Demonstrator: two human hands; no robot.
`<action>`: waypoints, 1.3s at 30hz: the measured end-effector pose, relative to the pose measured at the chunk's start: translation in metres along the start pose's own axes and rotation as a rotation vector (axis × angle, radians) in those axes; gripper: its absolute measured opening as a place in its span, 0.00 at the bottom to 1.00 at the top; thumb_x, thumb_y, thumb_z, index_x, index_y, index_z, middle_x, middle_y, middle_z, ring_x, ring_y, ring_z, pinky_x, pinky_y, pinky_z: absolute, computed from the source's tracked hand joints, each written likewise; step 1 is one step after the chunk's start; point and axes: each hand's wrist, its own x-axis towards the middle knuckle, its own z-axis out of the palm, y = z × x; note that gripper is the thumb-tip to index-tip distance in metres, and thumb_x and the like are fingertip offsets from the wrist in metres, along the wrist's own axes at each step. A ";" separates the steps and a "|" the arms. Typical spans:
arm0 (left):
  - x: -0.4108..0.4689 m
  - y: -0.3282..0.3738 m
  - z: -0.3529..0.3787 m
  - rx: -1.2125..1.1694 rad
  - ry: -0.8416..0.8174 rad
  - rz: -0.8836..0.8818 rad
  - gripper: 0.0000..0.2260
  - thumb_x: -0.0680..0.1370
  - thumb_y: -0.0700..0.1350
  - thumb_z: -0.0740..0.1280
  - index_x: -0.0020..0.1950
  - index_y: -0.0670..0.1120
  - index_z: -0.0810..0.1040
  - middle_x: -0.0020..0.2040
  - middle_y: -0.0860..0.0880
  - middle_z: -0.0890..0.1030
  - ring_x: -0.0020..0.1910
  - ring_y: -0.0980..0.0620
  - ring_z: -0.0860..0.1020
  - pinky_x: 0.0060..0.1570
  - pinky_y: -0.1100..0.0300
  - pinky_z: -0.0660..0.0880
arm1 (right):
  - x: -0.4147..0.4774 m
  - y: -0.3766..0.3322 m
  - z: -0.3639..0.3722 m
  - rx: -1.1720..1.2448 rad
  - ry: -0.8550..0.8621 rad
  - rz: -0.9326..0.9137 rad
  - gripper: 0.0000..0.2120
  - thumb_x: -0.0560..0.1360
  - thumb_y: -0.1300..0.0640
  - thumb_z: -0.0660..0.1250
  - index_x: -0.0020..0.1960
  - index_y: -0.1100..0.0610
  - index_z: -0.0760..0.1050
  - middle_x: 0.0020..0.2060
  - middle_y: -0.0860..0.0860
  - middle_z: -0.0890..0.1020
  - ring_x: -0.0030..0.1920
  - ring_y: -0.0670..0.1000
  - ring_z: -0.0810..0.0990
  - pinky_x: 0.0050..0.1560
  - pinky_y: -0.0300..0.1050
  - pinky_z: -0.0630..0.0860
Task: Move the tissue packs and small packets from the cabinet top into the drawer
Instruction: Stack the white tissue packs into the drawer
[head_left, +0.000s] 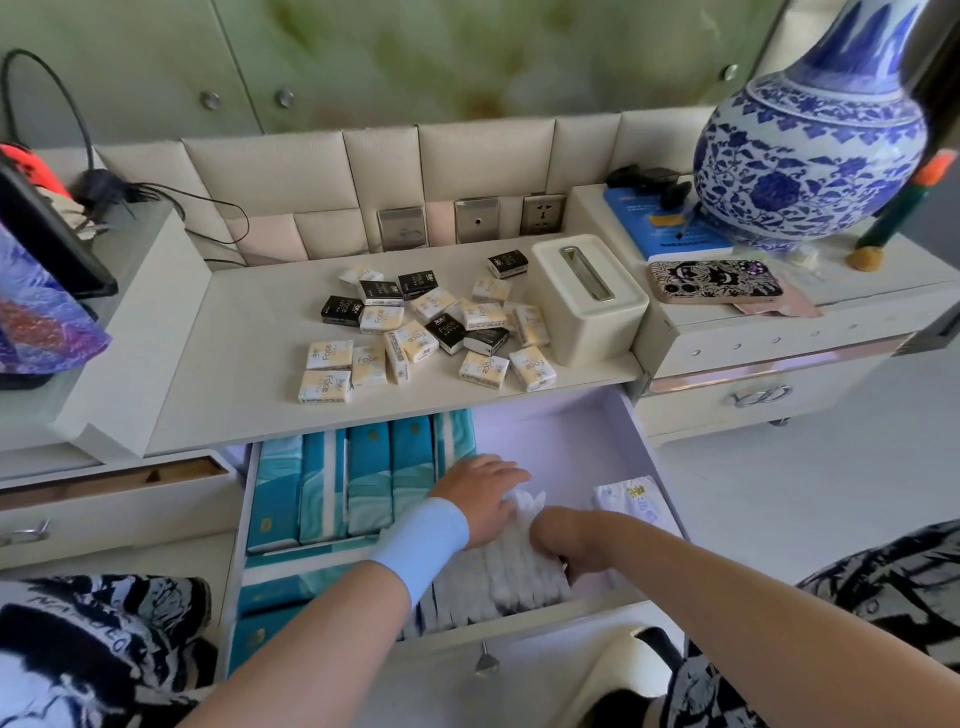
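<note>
Several small packets (415, 332), cream-yellow and black, lie scattered on the cabinet top (249, 364). Below it the drawer (582, 441) stands pulled out. Teal tissue packs (363, 478) stand in a row along its left half. A row of white tissue packs (498, 577) lies near the drawer's front. My left hand (483, 499), with a light blue wristband, rests flat on the far end of that white row. My right hand (566, 540) grips the row's right side, fingers curled down around it.
A cream tissue box (587, 301) stands at the right of the cabinet top. A phone (714, 283) and a blue-and-white vase (810, 150) sit on the raised right unit. Another white pack (631, 501) lies at the drawer's right. A tablet and cables are at left.
</note>
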 end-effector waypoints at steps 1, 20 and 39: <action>0.005 0.009 0.004 -0.001 -0.051 -0.011 0.22 0.82 0.53 0.55 0.77 0.54 0.61 0.75 0.48 0.68 0.74 0.46 0.63 0.75 0.52 0.50 | -0.002 0.000 -0.004 -0.224 0.040 -0.032 0.15 0.78 0.67 0.57 0.62 0.65 0.74 0.54 0.60 0.80 0.55 0.59 0.80 0.49 0.52 0.80; 0.026 0.024 0.016 0.020 -0.177 0.038 0.30 0.76 0.61 0.65 0.75 0.61 0.57 0.75 0.49 0.62 0.69 0.43 0.67 0.66 0.48 0.67 | 0.010 0.027 -0.081 -1.167 0.480 0.196 0.29 0.74 0.55 0.61 0.74 0.54 0.62 0.69 0.59 0.71 0.69 0.61 0.69 0.68 0.54 0.66; 0.019 0.027 0.022 0.018 -0.221 0.098 0.26 0.77 0.59 0.66 0.73 0.61 0.61 0.70 0.49 0.68 0.68 0.45 0.67 0.64 0.47 0.68 | 0.007 0.012 -0.087 -0.569 0.320 0.162 0.06 0.69 0.60 0.62 0.43 0.61 0.74 0.32 0.57 0.75 0.31 0.56 0.73 0.35 0.43 0.71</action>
